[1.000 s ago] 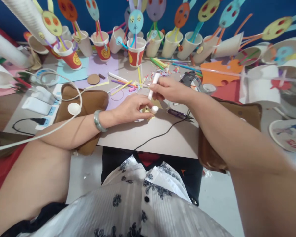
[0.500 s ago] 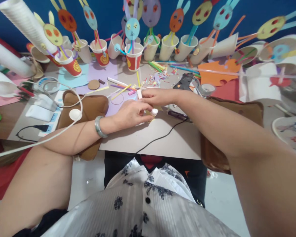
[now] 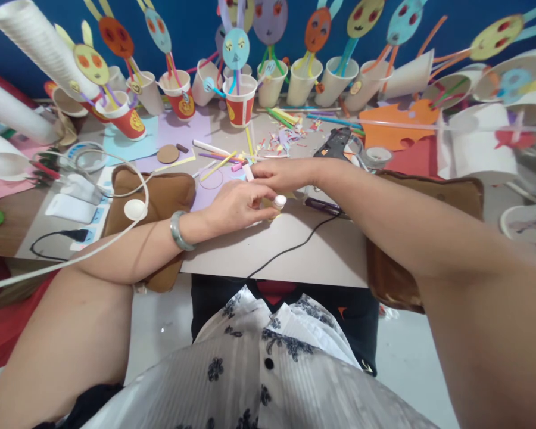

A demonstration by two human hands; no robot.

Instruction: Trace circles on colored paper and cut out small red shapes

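Note:
At the middle of the table, my left hand (image 3: pixel 239 205) pinches a small white cap-like piece (image 3: pixel 279 202) between thumb and finger; what lies under that hand is hidden. My right hand (image 3: pixel 279 174) reaches in just beyond it, its fingers closed near a white stick-like piece (image 3: pixel 248 172) that stands up beside the fingertips. Whether those fingers grip this piece is partly hidden. Purple paper (image 3: pixel 208 189) lies left of my hands, with a yellow stick (image 3: pixel 218 166) and a pink piece around it.
Paper cups with paper-faced figures, one a red cup (image 3: pixel 240 110), line the back. A black glue gun (image 3: pixel 335 143), paper scraps (image 3: pixel 286 140) and a black cable (image 3: pixel 290 249) lie nearby. Brown cushions (image 3: pixel 161 189) flank my arms, with a white cable crossing at left.
The view has shifted slightly. The white stick-like piece by my right fingertips leans a little more to the left. My hands hold nearly the same pose.

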